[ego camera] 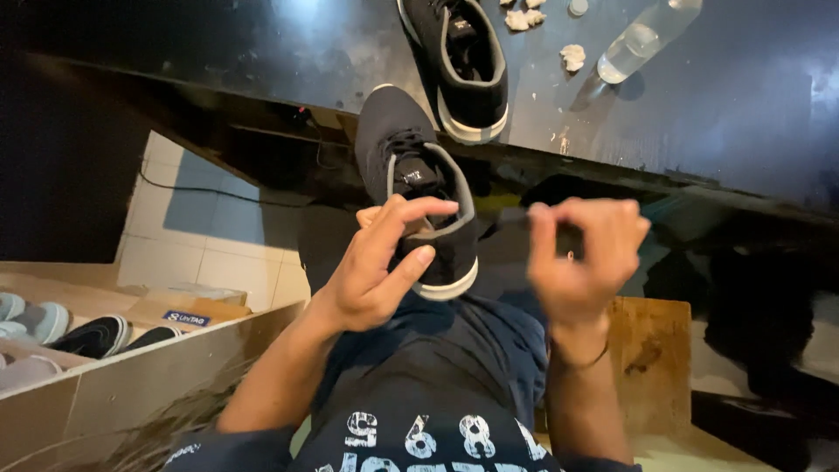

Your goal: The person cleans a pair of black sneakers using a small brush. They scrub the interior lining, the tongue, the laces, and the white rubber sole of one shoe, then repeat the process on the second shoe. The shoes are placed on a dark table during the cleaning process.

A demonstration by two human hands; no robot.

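Note:
My left hand (pixel 380 262) grips a black sneaker (pixel 411 166) with a grey collar and a white sole by its heel, thumb under the sole edge and fingers over the collar. The shoe is held over my lap, toe pointing away. My right hand (pixel 581 253) is beside the shoe's heel with its fingers curled, pinching the end of a dark thin strip, maybe a lace; it is blurred. A second matching black sneaker (pixel 463 61) lies on the dark tabletop (pixel 743 114) beyond.
On the tabletop are a clear plastic bottle (pixel 642 39) lying on its side and crumpled white bits (pixel 572 57). A cardboard box (pixel 131 367) with several shoes stands at the left on the tiled floor. A wooden seat (pixel 651 350) is under me.

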